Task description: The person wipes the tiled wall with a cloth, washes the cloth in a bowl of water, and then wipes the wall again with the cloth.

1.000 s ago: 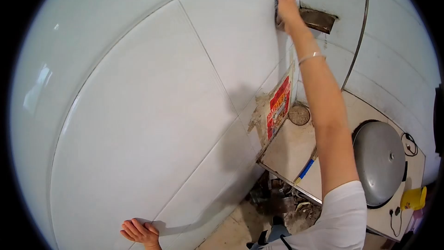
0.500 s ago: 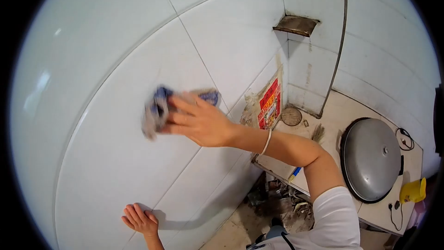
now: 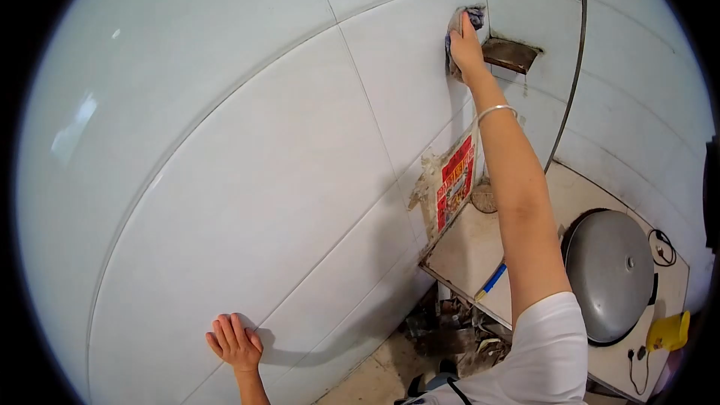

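Observation:
My right hand point(image 3: 469, 54) reaches far up and to the right, near the corner of the white tiled wall point(image 3: 285, 157). Under its fingers is a crumpled grey and dark blue cloth point(image 3: 454, 26), pressed against the tiles. A silvery bangle point(image 3: 496, 109) circles that wrist. Low on the same wall, my left hand point(image 3: 237, 342) rests with fingers stretched out on the tile, holding nothing. Just right of the cloth, a small dirty corner shelf point(image 3: 511, 54) juts from the wall.
A red printed sticker point(image 3: 454, 180) with torn residue is on the wall below. On the tiled counter point(image 3: 469, 244) are a grey domed lid point(image 3: 609, 274), a blue-handled tool point(image 3: 493, 280), a yellow container point(image 3: 667, 331) and cords. Debris point(image 3: 442, 330) lies underneath. A dark cable point(image 3: 577, 67) runs down the corner.
My right hand has carried the cloth up and right across the wall, from the middle tile to beside the corner shelf. My left hand stays against the lower wall.

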Available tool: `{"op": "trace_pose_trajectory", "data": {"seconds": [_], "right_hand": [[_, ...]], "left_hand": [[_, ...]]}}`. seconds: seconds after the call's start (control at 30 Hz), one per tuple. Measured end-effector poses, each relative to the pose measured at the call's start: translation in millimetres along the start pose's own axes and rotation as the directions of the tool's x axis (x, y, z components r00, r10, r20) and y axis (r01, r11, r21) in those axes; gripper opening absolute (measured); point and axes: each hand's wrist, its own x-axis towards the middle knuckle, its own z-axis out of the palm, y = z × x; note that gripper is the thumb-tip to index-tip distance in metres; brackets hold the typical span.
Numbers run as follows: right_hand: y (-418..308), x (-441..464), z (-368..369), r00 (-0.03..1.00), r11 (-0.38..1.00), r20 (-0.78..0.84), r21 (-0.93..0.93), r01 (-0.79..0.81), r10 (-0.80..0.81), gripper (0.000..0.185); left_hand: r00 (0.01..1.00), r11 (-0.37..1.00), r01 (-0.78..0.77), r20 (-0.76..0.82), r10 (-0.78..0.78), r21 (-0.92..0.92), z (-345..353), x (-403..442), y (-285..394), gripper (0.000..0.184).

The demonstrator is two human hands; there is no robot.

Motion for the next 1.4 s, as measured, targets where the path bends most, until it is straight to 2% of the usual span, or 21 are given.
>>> {"op": "trace_pose_trajectory", "data": {"seconds": [0.07, 0.13, 0.23, 0.27, 0.3, 0.4, 0.5, 0.6, 0.63, 0.7, 0.73, 0.8, 0.9, 0.97, 1.0, 1.07, 1.17, 1.23, 1.37, 1.4], "right_hand": [[6.0, -15.0, -0.6, 1.0, 1.0, 0.013, 0.016, 0.0, 0.0, 0.056], [14.3, -40.2, 1.1, 0.969, 0.953, 0.038, -0.175, 0.247, -0.244, 0.054], [0.8, -58.7, -8.7, 0.969, 0.956, 0.111, -0.173, 0.238, -0.221, 0.051], [7.8, -48.3, -4.0, 0.945, 0.91, 0.027, -0.265, 0.32, -0.325, 0.052], [15.0, -34.1, -3.3, 0.947, 0.912, 0.026, -0.264, 0.315, -0.319, 0.052], [6.5, 0.6, -8.7, 0.978, 0.954, -0.005, -0.221, 0.202, -0.208, 0.053], [9.3, -11.3, -9.6, 0.983, 0.961, 0.018, -0.207, 0.182, -0.183, 0.053], [34.0, -70.9, -6.3, 0.925, 0.897, 0.06, -0.231, 0.377, -0.374, 0.056], [25.9, -92.5, -9.7, 0.924, 0.894, 0.063, -0.236, 0.381, -0.378, 0.056], [11.6, -125.0, -13.5, 0.952, 0.921, 0.167, -0.259, 0.292, -0.256, 0.057], [11.7, -117.0, -12.5, 0.952, 0.921, 0.164, -0.257, 0.294, -0.258, 0.057], [18.7, -83.6, -8.7, 0.943, 0.899, 0.083, -0.286, 0.332, -0.322, 0.057], [7.0, -15.4, -15.2, 0.962, 0.928, 0.082, -0.254, 0.274, -0.262, 0.057], [1.3, 6.6, -15.2, 0.993, 0.975, 0.014, -0.186, 0.119, -0.118, 0.055], [3.7, 2.1, -12.6, 0.993, 0.976, 0.016, -0.184, 0.116, -0.115, 0.055], [-6.1, -9.6, -6.9, 0.925, 0.894, 0.004, -0.253, 0.369, -0.381, 0.056], [-55.2, -80.8, 5.1, 0.808, 0.765, 0.079, -0.279, 0.58, -0.584, 0.059], [-97.2, -117.4, 11.3, 0.747, 0.726, 0.143, -0.178, 0.664, -0.649, 0.06], [-97.6, -57.0, 21.7, 0.822, 0.784, 0.0, -0.298, 0.544, -0.57, 0.058], [-91.7, -36.0, 20.7, 0.867, 0.832, -0.045, -0.31, 0.461, -0.497, 0.055]], "left_hand": [[1.0, 1.0, -0.005, -0.014, 0.005, -0.015, 0.5, 0.5, 0.1, 0.046], [1.0, 1.0, -0.002, -0.025, 0.001, -0.024, 2.0, 2.3, 1.0, 0.046], [1.0, 1.0, -0.003, -0.026, 0.002, -0.03, 1.0, 2.8, 2.2, 0.046], [1.0, 1.0, -0.008, -0.021, 0.007, -0.026, 0.8, 2.4, 2.0, 0.046], [1.0, 1.0, -0.013, -0.018, 0.012, -0.025, 1.7, 2.0, 1.7, 0.046], [1.0, 1.0, -0.015, -0.015, 0.014, -0.006, 3.2, 1.4, 1.7, 0.046], [1.0, 1.0, -0.017, -0.014, 0.017, -0.013, 1.8, 0.1, 1.8, 0.046], [0.999, 1.0, -0.011, -0.035, 0.01, -0.025, 2.7, 3.6, 3.5, 0.046], [1.0, 1.0, 0.003, -0.026, -0.004, -0.018, 3.8, 1.0, 3.3, 0.045], [1.0, 1.0, 0.012, -0.017, -0.013, -0.01, 3.3, -1.8, 3.1, 0.044], [1.0, 1.0, 0.012, -0.003, -0.012, 0.004, 3.3, -1.6, 3.5, 0.044], [1.0, 1.0, 0.01, 0.013, -0.01, 0.023, 3.0, -0.8, 2.2, 0.044], [1.0, 1.0, -0.013, 0.01, 0.012, 0.025, 2.8, -1.0, 2.3, 0.047], [1.0, 1.0, -0.013, -0.011, 0.013, 0.0, 2.4, 1.4, 3.4, 0.047], [1.0, 1.0, -0.015, -0.007, 0.015, 0.001, 2.1, 0.1, 2.7, 0.047], [1.0, 1.0, -0.017, -0.024, 0.017, 0.009, 3.1, 0.6, 2.5, 0.047], [1.0, 1.0, -0.016, -0.015, 0.016, 0.011, 1.2, 2.2, 3.3, 0.047], [1.0, 1.0, -0.01, -0.005, 0.01, 0.009, 1.0, 2.6, 2.8, 0.047], [1.0, 1.0, -0.005, 0.007, 0.005, -0.007, -0.1, 3.5, 2.2, 0.047], [1.0, 1.0, -0.002, 0.007, 0.002, -0.002, 0.4, 4.8, 3.0, 0.047]]}}
